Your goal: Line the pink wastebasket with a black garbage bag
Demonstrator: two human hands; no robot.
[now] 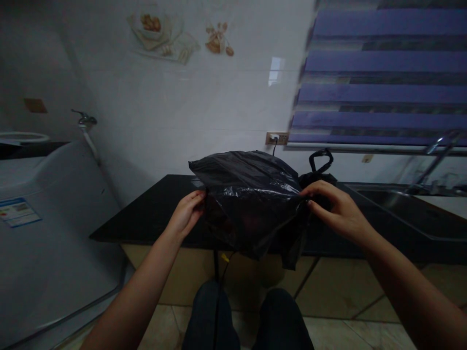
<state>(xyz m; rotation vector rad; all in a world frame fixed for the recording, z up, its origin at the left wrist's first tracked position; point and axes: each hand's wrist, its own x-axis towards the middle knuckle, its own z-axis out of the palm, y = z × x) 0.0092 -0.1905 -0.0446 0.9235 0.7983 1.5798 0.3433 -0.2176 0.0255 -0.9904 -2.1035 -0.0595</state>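
Observation:
A black plastic bag (251, 194) is stretched out in front of me at the edge of the dark counter, its lower folds hanging over the front. My left hand (188, 211) pinches the bag at its left side. On the other side, my right hand (333, 206) grips it between thumb and fingers. What lies inside or under the bag I cannot make out. Just behind my right hand is another black bag (321, 176) with its handle standing up in a loop, partly hidden.
The black counter (146, 209) runs along the tiled wall to a sink (408, 209) with a tap (434, 165) on the right. A plug sits in the wall socket (277, 138). At left stand a washing machine (62, 233) and a wall tap (84, 117).

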